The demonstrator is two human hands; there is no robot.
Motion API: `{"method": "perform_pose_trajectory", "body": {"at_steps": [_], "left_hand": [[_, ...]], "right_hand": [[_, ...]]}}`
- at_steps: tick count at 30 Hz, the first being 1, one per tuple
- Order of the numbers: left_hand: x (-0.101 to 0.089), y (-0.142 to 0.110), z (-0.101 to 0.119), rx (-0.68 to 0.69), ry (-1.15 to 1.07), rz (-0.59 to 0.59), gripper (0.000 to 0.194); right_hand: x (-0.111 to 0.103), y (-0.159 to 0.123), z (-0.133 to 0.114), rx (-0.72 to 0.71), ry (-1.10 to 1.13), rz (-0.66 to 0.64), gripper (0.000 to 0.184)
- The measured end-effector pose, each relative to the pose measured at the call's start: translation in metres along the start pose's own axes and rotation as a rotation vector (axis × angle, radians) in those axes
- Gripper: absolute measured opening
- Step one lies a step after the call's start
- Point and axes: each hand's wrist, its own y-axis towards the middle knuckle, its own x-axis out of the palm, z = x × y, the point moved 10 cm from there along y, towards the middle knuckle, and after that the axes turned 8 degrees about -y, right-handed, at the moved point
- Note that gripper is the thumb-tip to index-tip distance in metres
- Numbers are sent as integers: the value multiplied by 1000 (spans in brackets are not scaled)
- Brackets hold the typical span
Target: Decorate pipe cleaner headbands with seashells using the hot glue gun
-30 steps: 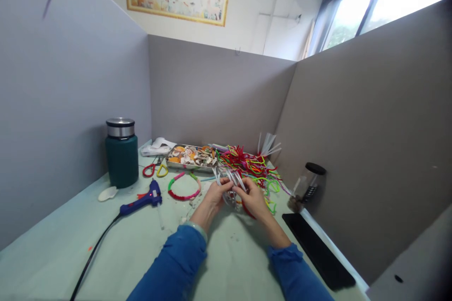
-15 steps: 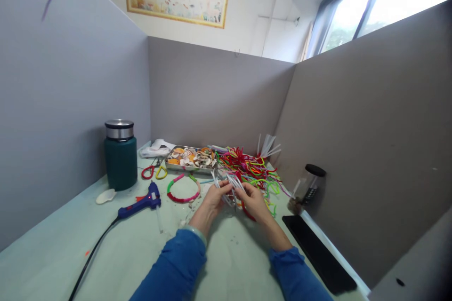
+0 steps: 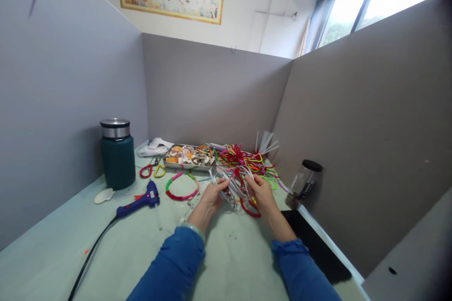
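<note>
My left hand [image 3: 213, 196] is closed on a bundle of white pipe cleaners [image 3: 231, 192], pinched between thumb and fingers. On the other side, my right hand [image 3: 263, 193] pinches the right-hand ends of white strands that run across from the bundle. Just beneath my hands lies a red pipe cleaner curve [image 3: 251, 209]. A tangled heap of coloured pipe cleaners [image 3: 243, 157] spreads behind them. To the left, a ring wound in pink, green and red [image 3: 182, 186] rests flat on the table.
A metal tray of shells [image 3: 190, 157] stands at the back. Left are a blue glue gun [image 3: 139, 201] with its cord, scissors [image 3: 152, 170], a white spoon [image 3: 103, 196] and a green flask [image 3: 117, 155]. A clear jar [image 3: 304, 183] and black mat [image 3: 318, 244] lie right. Grey panels enclose the table.
My right hand has moved right, away from my left, drawing white strands out between them. The left hand keeps its grip on the bundle. The view has shifted slightly.
</note>
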Motion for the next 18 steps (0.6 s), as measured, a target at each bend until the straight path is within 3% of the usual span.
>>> {"method": "perform_pose_trajectory", "body": {"at_steps": [3,6,18], "left_hand": [[2,0,1,13,11,-10,28],[3,-2,3,14,30,-8,29],[7,-4,4,5,23,-12,28]], "right_hand": [[22,-6,-12,-103,-140,-151,24],[34,-11,-14,-153,-281,-184,18],[21,-1,-1,-98,-224,-159,27]]}}
